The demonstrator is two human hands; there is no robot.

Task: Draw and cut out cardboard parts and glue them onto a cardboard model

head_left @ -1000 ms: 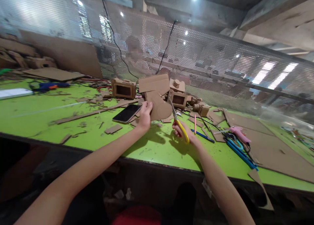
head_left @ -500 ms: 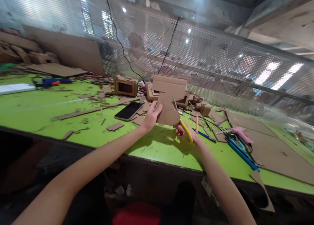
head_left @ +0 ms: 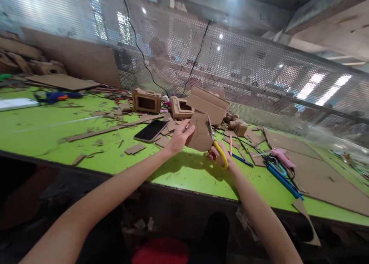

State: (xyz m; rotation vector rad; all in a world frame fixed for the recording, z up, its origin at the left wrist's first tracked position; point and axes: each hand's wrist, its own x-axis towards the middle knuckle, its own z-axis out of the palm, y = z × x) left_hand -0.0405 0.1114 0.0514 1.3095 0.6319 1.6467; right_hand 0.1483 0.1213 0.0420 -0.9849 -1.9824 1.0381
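Note:
My left hand is closed on the left edge of a piece of cardboard, held above the green table. The piece has a rounded lower edge and a wide folded flap at its far end. My right hand is wrapped round the handles of scissors with yellow and red grips. Their blades point away from me and lie at the right edge of the cardboard. The fingers inside the grips are partly hidden.
A phone lies left of the cardboard among scraps. Cardboard camera models stand behind it. To the right are a blue pen, a pink glue gun and large cardboard sheets. A perforated screen rises at the back.
The cardboard has turned clockwise in my left hand, its flap swinging to the right. My right hand and the scissors have shifted slightly right.

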